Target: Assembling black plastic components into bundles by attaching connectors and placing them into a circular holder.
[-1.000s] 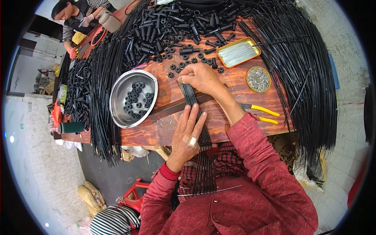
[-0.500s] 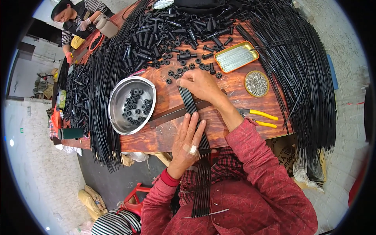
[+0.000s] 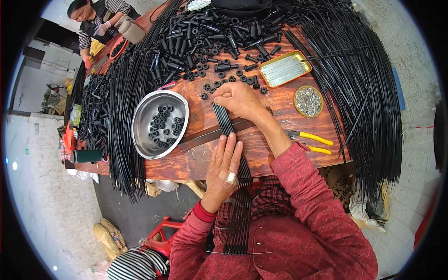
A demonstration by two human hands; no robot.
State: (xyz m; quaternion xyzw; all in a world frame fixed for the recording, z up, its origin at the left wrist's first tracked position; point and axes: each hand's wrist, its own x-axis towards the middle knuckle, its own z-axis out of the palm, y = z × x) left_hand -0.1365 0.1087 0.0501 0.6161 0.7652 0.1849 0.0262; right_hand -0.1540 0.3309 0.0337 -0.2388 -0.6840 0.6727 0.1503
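A flat row of thin black rods (image 3: pixel 243 175) runs from the table down over the near edge into my lap. My left hand (image 3: pixel 223 169) lies with fingers stretched over the rods and has tape on its back. At the rods' far end my right hand (image 3: pixel 239 99) is closed in a pinch; whatever its fingertips hold is too small to make out. A thin pale wire (image 3: pixel 259 253) crosses the rods' near ends in my lap. Beneath the row, a dark flat strip (image 3: pixel 200 138) lies across the table.
Left stands a metal bowl (image 3: pixel 137 135) with small black toothed rings. Right are yellow-handled pliers (image 3: pixel 316 136), a round dish (image 3: pixel 322 103) of small metal pieces and a tray (image 3: pixel 279 85) of thin wires. Black plastic parts (image 3: pixel 219 37) pile up behind. Another person (image 3: pixel 100 23) works at far left.
The pale wire in my lap now lies straighter across the rods' near ends, which have shifted slightly left. My right hand stays pinched at the far end; my left hand stays flat.
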